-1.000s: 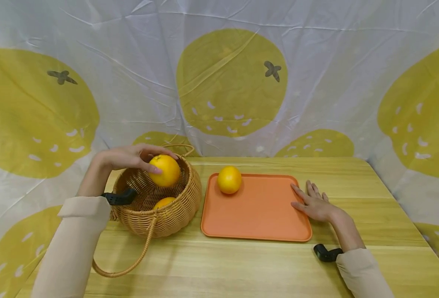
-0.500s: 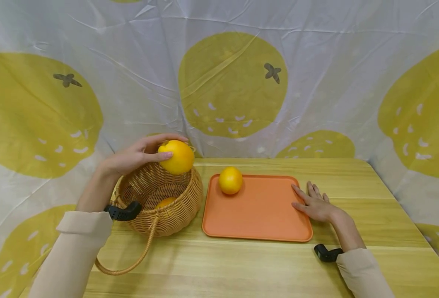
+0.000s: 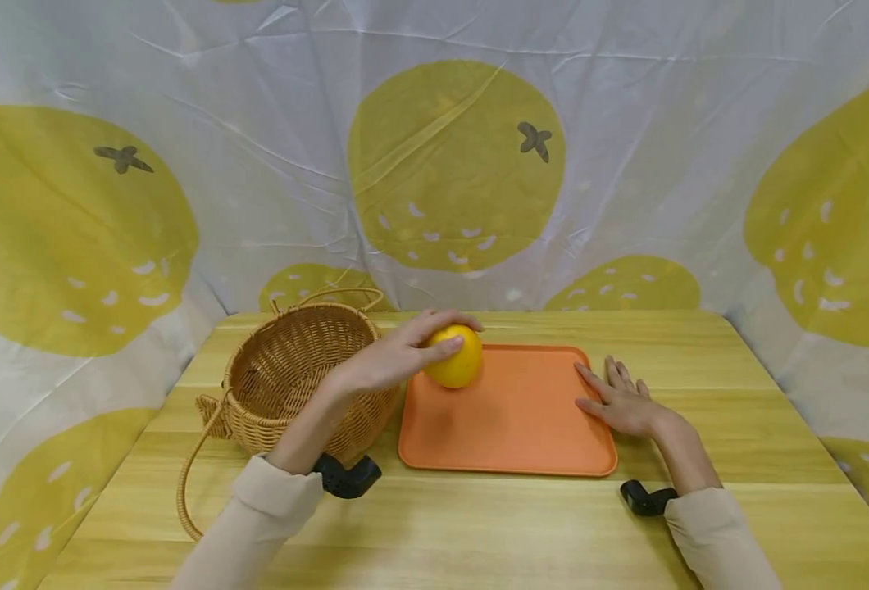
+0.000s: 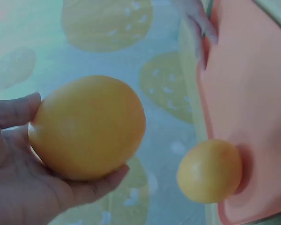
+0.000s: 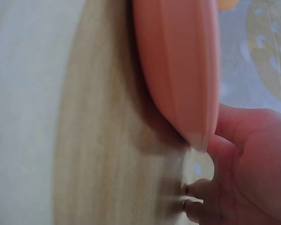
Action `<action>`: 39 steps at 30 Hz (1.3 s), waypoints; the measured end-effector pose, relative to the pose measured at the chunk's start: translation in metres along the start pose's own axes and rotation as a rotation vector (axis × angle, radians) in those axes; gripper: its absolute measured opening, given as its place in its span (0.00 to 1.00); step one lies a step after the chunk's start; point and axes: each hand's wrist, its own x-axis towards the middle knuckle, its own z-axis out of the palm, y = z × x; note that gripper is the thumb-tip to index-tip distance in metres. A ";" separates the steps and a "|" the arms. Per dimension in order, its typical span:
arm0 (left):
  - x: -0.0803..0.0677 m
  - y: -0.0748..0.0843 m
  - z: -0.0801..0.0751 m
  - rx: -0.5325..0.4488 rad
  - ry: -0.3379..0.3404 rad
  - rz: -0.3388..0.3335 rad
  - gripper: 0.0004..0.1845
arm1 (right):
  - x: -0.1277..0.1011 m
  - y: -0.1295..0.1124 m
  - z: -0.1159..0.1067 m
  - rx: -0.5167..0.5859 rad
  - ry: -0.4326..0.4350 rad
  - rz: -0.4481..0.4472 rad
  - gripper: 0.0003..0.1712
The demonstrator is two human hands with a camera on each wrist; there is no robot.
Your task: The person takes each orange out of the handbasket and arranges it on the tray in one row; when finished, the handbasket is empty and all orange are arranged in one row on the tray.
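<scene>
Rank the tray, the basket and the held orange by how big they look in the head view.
1. Tray, the widest.
2. Basket, smaller across but taller; the left arm covers part of it.
3. Orange, plainly the smallest, held in the left hand.

A light wooden table [image 3: 479,524] carries a wicker basket [image 3: 294,377] just under the left forearm, an orange plastic tray [image 3: 523,426] between the two hands, and the right hand [image 3: 622,401], which lies flat on the wood against the tray's right edge.
</scene>
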 end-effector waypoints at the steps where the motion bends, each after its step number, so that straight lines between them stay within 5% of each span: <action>1: 0.005 0.000 0.008 -0.002 -0.011 -0.003 0.20 | 0.000 0.000 0.000 -0.001 0.001 0.000 0.45; 11: 0.052 -0.027 0.063 0.066 -0.026 0.039 0.19 | 0.002 -0.001 -0.001 0.004 -0.004 0.008 0.45; 24: 0.097 -0.048 0.096 0.206 -0.051 -0.070 0.22 | 0.001 -0.002 -0.001 0.003 -0.012 0.024 0.45; 33: 0.113 -0.061 0.113 0.148 0.231 -0.081 0.19 | 0.000 -0.001 -0.002 0.005 -0.010 0.027 0.44; 39: 0.110 -0.068 0.122 0.202 0.279 -0.090 0.29 | 0.001 -0.001 -0.001 0.006 -0.006 0.022 0.44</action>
